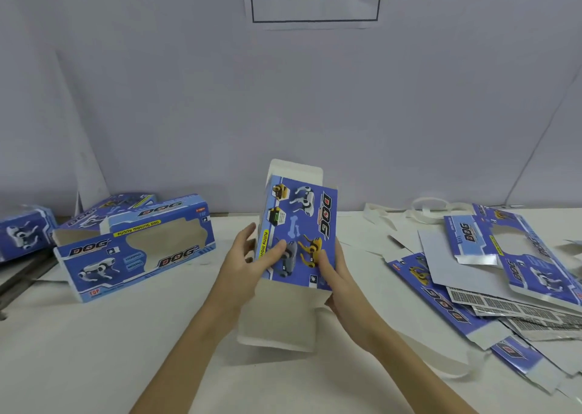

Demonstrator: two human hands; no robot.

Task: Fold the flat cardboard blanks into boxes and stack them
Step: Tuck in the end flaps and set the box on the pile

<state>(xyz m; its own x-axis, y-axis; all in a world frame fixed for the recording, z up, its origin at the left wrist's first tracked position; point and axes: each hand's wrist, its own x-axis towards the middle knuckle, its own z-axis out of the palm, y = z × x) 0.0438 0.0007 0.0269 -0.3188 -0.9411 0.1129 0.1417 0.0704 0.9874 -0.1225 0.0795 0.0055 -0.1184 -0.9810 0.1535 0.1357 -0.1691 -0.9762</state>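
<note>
Centrally, blue box upright, long axis vertical, left hand and right hand grip clamped on its sides

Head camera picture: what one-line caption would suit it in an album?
Two hands, left and right, hold a half-folded blue toy-dog box above a white table.

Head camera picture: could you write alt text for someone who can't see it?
Two hands, left hand and right hand, hold a half-folded blue toy-dog box upright over a white table. Folded boxes sit at the left, and flat blanks lie piled at the right.
</note>
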